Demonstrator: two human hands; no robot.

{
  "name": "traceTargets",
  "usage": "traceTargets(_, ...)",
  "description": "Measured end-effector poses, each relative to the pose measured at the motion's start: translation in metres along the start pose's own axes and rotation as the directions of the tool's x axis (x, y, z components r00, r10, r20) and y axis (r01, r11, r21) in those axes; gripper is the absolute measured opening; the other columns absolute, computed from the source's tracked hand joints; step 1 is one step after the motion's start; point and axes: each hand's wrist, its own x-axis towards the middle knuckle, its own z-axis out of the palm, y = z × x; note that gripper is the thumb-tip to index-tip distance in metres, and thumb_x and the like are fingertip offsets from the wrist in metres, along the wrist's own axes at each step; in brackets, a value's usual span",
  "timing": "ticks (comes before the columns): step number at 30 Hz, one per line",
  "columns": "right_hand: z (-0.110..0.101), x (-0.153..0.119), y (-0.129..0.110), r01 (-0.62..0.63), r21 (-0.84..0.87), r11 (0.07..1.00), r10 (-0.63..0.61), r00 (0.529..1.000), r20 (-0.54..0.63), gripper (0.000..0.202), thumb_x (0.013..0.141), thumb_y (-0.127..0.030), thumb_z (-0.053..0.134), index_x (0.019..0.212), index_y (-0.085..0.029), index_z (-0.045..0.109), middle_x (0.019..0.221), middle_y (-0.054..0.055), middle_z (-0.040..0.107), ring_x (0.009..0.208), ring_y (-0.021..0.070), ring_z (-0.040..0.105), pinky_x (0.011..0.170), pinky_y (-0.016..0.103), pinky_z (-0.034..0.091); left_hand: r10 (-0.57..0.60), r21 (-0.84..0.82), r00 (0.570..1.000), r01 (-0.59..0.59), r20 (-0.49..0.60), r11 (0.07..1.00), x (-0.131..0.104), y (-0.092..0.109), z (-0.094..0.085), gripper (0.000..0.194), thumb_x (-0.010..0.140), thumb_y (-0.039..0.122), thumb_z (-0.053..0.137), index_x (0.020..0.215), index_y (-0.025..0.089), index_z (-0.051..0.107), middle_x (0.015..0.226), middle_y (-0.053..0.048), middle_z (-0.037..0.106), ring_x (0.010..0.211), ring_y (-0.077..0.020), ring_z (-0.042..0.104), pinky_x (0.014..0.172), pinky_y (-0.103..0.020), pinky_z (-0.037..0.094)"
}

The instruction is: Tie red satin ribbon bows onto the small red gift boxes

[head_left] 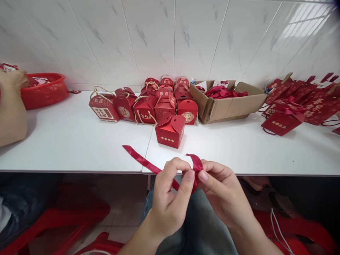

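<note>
A dark red satin ribbon [143, 162] is pinched between both hands at the table's front edge. It curves into a loop at the fingertips, and its loose end trails left over the white table top. My left hand [172, 194] grips it between thumb and bent fingers. From the other side my right hand [223, 187] pinches the loop with thumb and forefinger. Part of the ribbon is hidden behind the fingers. Just beyond the hands stands a small red gift box [170, 131] with gold characters and folded top flaps.
Several red gift boxes [145, 109] with rope handles cluster at the back. A cardboard box [233, 108] of red ribbons stands beside them. A ribbon-tied red box [283, 122] and red bags [318, 102] are right. A red basin [45, 94] and brown bag [13, 109] are left.
</note>
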Motion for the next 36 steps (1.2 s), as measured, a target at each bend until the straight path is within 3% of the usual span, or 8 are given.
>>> traceTargets(3, -0.001, 0.001, -0.002, -0.062, 0.076, 0.995, 0.063, 0.998, -0.011, 0.010, 0.071, -0.028, 0.076, 0.071, -0.020, 0.070, 0.063, -0.002, 0.055, 0.059, 0.0072, 0.046, 0.057, 0.019, 0.041, -0.004, 0.011, 1.000, 0.004, -0.012, 1.000, 0.001, 0.000, 0.000, 0.012, 0.091, 0.020, 0.048, 0.081, 0.020, 0.054, 0.072, 0.001, 0.053, 0.066, -0.0110, 0.048, 0.062, -0.025, 0.039)
traceTargets(11, -0.004, 0.004, -0.001, -0.235, 0.236, 0.943, 0.225, 0.972, 0.069, 0.018, 0.071, -0.028, 0.077, 0.066, -0.014, 0.066, 0.060, -0.001, 0.055, 0.056, 0.0054, 0.047, 0.056, 0.016, 0.041, -0.121, -0.200, 0.992, 0.127, 0.045, 0.971, 0.002, 0.001, 0.000, 0.012, 0.092, 0.021, 0.047, 0.081, 0.020, 0.054, 0.070, 0.001, 0.054, 0.064, -0.0106, 0.052, 0.060, -0.023, 0.043)
traceTargets(14, -0.005, 0.004, 0.000, -0.264, 0.255, 0.930, 0.255, 0.965, 0.069, 0.019, 0.069, -0.028, 0.078, 0.065, -0.014, 0.066, 0.060, -0.001, 0.056, 0.056, 0.0052, 0.047, 0.056, 0.016, 0.040, -0.138, -0.189, 0.989, 0.147, 0.058, 0.971, 0.003, 0.002, -0.002, 0.012, 0.092, 0.023, 0.047, 0.081, 0.020, 0.054, 0.071, 0.001, 0.056, 0.064, -0.0114, 0.054, 0.060, -0.024, 0.044)
traceTargets(19, -0.006, 0.009, 0.005, -0.200, 0.183, 0.963, 0.204, 0.979, -0.004, 0.021, 0.067, -0.033, 0.080, 0.066, -0.015, 0.068, 0.060, -0.001, 0.057, 0.057, 0.0064, 0.046, 0.059, 0.018, 0.041, -0.140, -0.044, 0.989, 0.143, 0.047, 0.989, 0.010, 0.004, -0.008, 0.017, 0.090, 0.027, 0.051, 0.076, 0.018, 0.054, 0.069, 0.000, 0.056, 0.062, -0.0107, 0.051, 0.058, -0.023, 0.041)
traceTargets(24, -0.008, 0.012, 0.013, -0.120, 0.103, 0.987, 0.123, 0.992, -0.021, 0.036, 0.061, -0.044, 0.082, 0.085, -0.019, 0.073, 0.078, 0.003, 0.066, 0.065, 0.0111, 0.051, 0.068, 0.026, 0.044, -0.198, -0.062, 0.980, 0.198, 0.014, 0.978, 0.012, 0.003, -0.009, 0.018, 0.089, 0.031, 0.052, 0.077, 0.018, 0.053, 0.069, 0.000, 0.056, 0.062, -0.0106, 0.051, 0.058, -0.023, 0.041)
traceTargets(27, -0.005, 0.012, 0.012, -0.109, 0.045, 0.993, 0.111, 0.993, -0.035, 0.030, 0.063, -0.041, 0.081, 0.082, -0.019, 0.073, 0.076, 0.002, 0.065, 0.066, 0.0111, 0.052, 0.068, 0.026, 0.044, -0.213, -0.024, 0.977, 0.214, 0.018, 0.977, 0.011, 0.001, -0.010, 0.018, 0.089, 0.031, 0.053, 0.078, 0.018, 0.054, 0.071, -0.001, 0.057, 0.064, -0.0114, 0.052, 0.059, -0.023, 0.042)
traceTargets(32, 0.002, 0.011, 0.008, -0.060, -0.017, 0.998, 0.059, 0.997, -0.045, 0.017, 0.068, -0.031, 0.078, 0.072, -0.018, 0.069, 0.069, -0.001, 0.062, 0.063, 0.0085, 0.050, 0.064, 0.022, 0.041, -0.118, 0.151, 0.993, 0.115, 0.008, 0.982, 0.009, -0.003, -0.012, 0.014, 0.088, 0.027, 0.054, 0.077, 0.019, 0.056, 0.069, 0.001, 0.058, 0.065, -0.0116, 0.053, 0.061, -0.023, 0.041)
traceTargets(36, -0.003, 0.011, 0.011, 0.013, -0.120, 0.993, -0.022, 0.997, -0.077, 0.014, 0.070, -0.030, 0.077, 0.068, -0.018, 0.069, 0.066, -0.001, 0.060, 0.064, 0.0086, 0.049, 0.065, 0.022, 0.041, -0.021, 0.384, 1.000, 0.023, -0.010, 0.923, 0.008, -0.005, -0.013, 0.012, 0.086, 0.024, 0.054, 0.076, 0.019, 0.056, 0.072, 0.000, 0.060, 0.071, -0.0140, 0.055, 0.067, -0.026, 0.041)
